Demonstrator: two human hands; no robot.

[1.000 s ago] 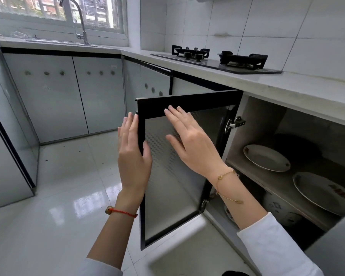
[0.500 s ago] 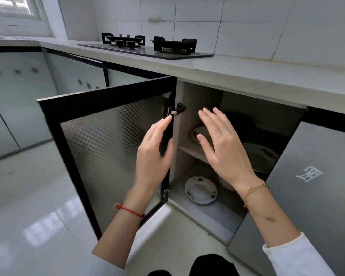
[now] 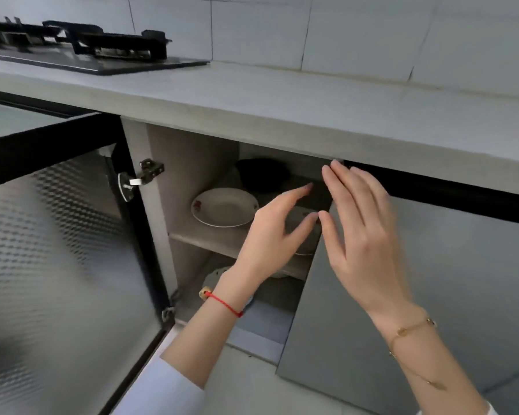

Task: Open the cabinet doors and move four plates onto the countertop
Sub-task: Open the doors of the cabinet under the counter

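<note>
The left cabinet door point(image 3: 57, 250) stands swung wide open. The right cabinet door point(image 3: 432, 280) is grey and nearly closed. My right hand point(image 3: 360, 232) rests with spread fingers on the top left corner of that door. My left hand point(image 3: 276, 235) is open just left of that door's edge, in front of the shelf. A white plate point(image 3: 224, 206) with a red mark lies on the shelf. A second plate point(image 3: 303, 250) is mostly hidden behind my left hand. A dark bowl point(image 3: 262, 175) sits at the back. Another white dish point(image 3: 218, 275) shows on the cabinet floor.
The grey countertop point(image 3: 282, 106) runs above the cabinet. A black gas stove point(image 3: 81, 46) sits on it at the left. White wall tiles rise behind. The open left door juts out into the floor space on my left.
Both hands have left the left door and moved right to the edge of the right door. My view has shifted right and closer to the cabinet.
</note>
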